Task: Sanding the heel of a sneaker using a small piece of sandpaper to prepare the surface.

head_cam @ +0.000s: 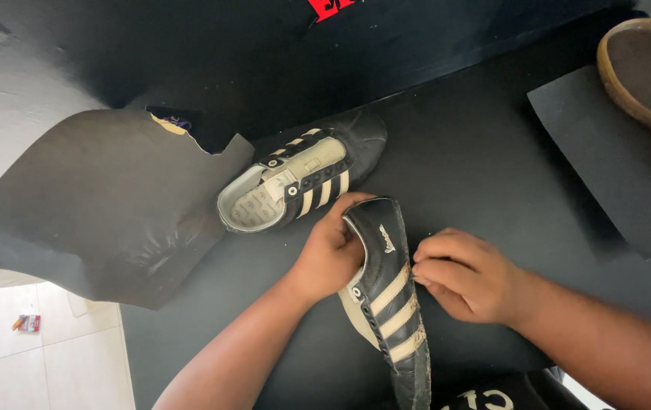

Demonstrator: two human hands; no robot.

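Lengthwise, the held shoe [386,304] is laid almost along the near-far line of the table [485,152], with its heel end toward the far side and its toe toward the near edge, slightly to the right. It is kept near the front of the table, between the two hands. It is seen as a black leather sneaker with three cream stripes on its side, a cream tongue and a row of eyelets without laces; the toe looks scuffed. The left hand [331,254] is pushed into the heel opening, its fingers closed on the collar. The right hand [466,277] is set against the shoe's right side, its fingers pinched together at the upper edge. A matching shoe [299,182] is lying just beyond, pointing to the far right, apart from the held one. A curled dark sheet [97,205] is spread to the left, a flat dark sheet [614,159] to the right, and a tan sole [648,72] at the far right corner.
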